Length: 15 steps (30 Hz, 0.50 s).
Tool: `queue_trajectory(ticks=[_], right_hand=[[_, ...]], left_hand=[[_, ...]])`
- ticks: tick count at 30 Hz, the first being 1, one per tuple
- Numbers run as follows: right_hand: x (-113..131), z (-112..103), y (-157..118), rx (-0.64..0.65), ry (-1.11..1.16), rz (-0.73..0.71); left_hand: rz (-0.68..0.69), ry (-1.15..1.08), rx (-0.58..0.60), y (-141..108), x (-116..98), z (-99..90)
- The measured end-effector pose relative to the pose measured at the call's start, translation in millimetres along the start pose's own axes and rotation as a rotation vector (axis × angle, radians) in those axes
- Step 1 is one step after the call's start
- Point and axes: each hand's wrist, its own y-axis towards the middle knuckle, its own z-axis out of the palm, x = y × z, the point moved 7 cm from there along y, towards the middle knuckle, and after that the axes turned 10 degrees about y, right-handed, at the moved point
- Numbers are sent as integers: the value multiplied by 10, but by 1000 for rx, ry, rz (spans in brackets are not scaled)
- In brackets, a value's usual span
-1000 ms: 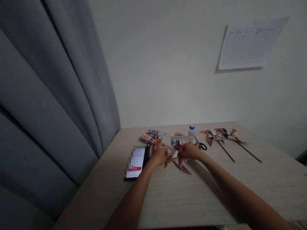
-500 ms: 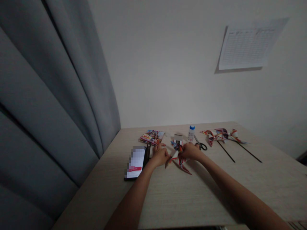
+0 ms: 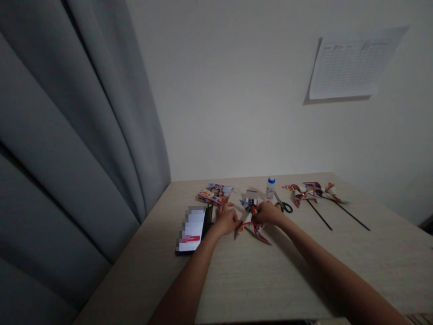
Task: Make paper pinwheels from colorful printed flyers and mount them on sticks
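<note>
A printed paper pinwheel [image 3: 257, 233], its blades folded and curling, lies on the table between my two hands. My left hand [image 3: 226, 219] is closed at the pinwheel's left blade, thumb and forefinger pinched on its edge and the other fingers reaching forward. From the right, my right hand [image 3: 269, 213] presses its bent fingers onto the pinwheel's middle; the fingertips are partly hidden. Just beyond the pinwheel lies a small card-like packet [image 3: 251, 194]. Scissors with black handles [image 3: 287, 207] rest beside my right hand.
A blue-capped white bottle [image 3: 270, 188] stands behind my right hand. Two finished-looking pinwheels on black sticks [image 3: 320, 214] lie to the right. On the left are a phone [image 3: 191, 230], several dark sticks [image 3: 209, 214] and a stack of printed leaflets [image 3: 214, 193]. A curtain [image 3: 84, 113] hangs at left.
The pinwheel has shifted very slightly between my hands, its lower blade a little to the right and up. Both hands keep almost the same place and grip.
</note>
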Motion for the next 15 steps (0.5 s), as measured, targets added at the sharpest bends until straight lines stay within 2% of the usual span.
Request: queue_trajectory(ticks=[15], right_hand=[[-96,42,54,68,14,10]], left_hand=[[-25,-34,26,-28,-7,-20]])
